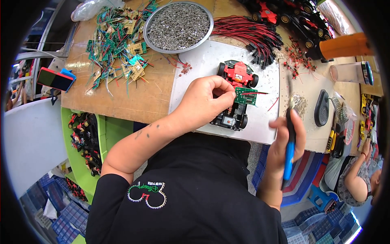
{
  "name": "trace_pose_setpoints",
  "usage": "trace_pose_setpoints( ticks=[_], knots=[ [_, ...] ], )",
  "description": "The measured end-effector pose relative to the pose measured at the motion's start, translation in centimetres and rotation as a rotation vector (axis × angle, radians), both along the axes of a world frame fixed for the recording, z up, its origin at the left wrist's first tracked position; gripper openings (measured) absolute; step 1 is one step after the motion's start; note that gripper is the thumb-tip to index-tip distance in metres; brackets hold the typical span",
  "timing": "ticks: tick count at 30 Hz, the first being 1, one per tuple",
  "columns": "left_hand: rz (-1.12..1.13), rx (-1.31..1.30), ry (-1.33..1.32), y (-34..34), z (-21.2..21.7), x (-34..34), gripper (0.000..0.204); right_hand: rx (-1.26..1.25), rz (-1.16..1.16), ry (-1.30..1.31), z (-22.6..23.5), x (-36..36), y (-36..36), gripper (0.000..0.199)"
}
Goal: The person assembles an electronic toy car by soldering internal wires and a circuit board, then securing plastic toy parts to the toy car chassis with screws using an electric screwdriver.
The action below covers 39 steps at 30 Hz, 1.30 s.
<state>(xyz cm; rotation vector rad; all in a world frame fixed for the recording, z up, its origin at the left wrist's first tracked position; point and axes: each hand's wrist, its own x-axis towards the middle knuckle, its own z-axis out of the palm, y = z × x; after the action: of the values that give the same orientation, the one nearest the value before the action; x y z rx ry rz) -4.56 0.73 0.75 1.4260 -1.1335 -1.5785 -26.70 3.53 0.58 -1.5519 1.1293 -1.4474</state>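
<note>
My left hand point(209, 97) pinches the left edge of a small green circuit board point(246, 96) with a short red wire. Its fingertips hide part of that edge. The board is over a red and black toy car chassis point(239, 73), which stands on a white work board point(266, 122). To the right, my right hand point(286, 136) is slightly blurred and closed around a soldering iron point(289, 150) with a blue and black handle. Its thin tip points away from me, apart from the car, near a small heap of pale wire bits point(298, 101).
A metal bowl of small metal parts point(178, 26) stands at the back, beside piled wired circuit boards point(118, 49). Red and black leads point(252, 34) lie behind the car. At right are a clear jar point(349, 73), a black oval object point(321, 107) and another person point(357, 175).
</note>
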Motion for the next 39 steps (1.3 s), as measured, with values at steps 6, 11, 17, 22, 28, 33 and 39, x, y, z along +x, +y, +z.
trace_pose_setpoints(
  ticks=[6,11,17,22,28,33,39],
  knots=[
    [0.028,0.011,0.034,0.1,0.2,-0.1,0.012,0.184,0.016,0.032,-1.4,3.2,-2.5,0.064],
    [-0.009,-0.087,0.018,-0.4,0.4,1.3,0.016,0.303,0.079,-0.039,-0.5,3.4,-3.2,0.066],
    [-0.224,-0.618,-0.37,-2.1,3.0,1.0,0.024,0.0,0.235,0.341,1.3,3.4,-4.1,0.067],
    [-0.092,-0.492,-0.072,-1.1,1.8,0.0,0.02,0.007,0.231,0.252,1.2,3.3,-3.2,0.064],
    [0.124,-0.211,0.104,0.0,1.1,-1.0,0.011,0.138,0.168,0.135,0.7,4.0,-1.5,0.061],
    [0.189,-0.255,-0.047,0.8,0.6,-0.6,0.01,0.021,0.218,0.228,0.1,5.2,-0.2,0.064],
    [0.157,-0.585,-0.436,1.3,-0.1,1.0,0.012,0.138,0.388,0.026,-0.2,4.8,0.2,0.051]
  ],
)
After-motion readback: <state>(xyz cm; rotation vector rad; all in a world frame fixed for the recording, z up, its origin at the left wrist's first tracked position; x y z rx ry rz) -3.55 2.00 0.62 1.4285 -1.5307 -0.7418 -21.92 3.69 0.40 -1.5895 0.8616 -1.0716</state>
